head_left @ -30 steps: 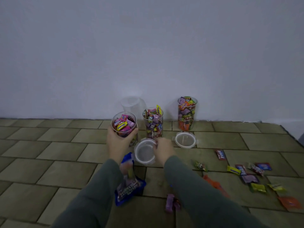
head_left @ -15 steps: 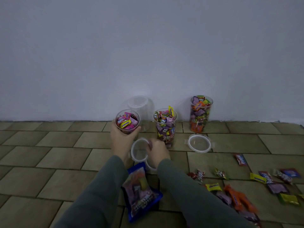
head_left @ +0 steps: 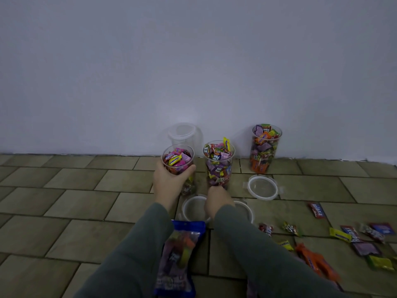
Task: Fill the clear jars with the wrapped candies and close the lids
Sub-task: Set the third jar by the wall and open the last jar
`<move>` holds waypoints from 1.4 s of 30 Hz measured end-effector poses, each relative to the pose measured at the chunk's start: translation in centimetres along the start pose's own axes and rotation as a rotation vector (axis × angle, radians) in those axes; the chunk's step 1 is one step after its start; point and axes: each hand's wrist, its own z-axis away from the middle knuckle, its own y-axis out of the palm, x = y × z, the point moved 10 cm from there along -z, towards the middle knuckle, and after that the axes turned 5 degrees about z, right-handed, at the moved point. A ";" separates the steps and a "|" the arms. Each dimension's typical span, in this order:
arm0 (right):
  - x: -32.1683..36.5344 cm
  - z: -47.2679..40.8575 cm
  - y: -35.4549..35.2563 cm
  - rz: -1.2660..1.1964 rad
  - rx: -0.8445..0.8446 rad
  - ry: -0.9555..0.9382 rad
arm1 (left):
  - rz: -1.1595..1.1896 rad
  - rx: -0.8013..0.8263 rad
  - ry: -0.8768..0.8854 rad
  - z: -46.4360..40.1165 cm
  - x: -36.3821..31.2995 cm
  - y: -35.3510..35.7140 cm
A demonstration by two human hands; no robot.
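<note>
Lidding is the step in hand, I'd say: the left hand [head_left: 169,181] is wrapped round the heaped jar [head_left: 178,164] at twelve o'clock from the person, while the right hand [head_left: 217,201], at one o'clock, curls on a clear lid [head_left: 194,208]; its grip is partly hidden. Next, I reckon, the lid must seat squarely over the colourful wrapped candies [head_left: 176,160], which reach the rim
</note>
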 end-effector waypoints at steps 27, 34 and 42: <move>7.8 -3.9 -18.2 -0.230 -0.317 -0.325 | 0.039 0.173 -0.183 -7.4 2.1 -0.1; 7.8 -10.3 -14.9 -0.085 -0.119 -0.225 | -0.269 0.348 -0.121 -10.9 1.4 2.7; 7.4 -9.9 -15.6 -0.368 -0.191 -0.212 | -0.112 0.360 -0.037 -11.8 -0.8 2.7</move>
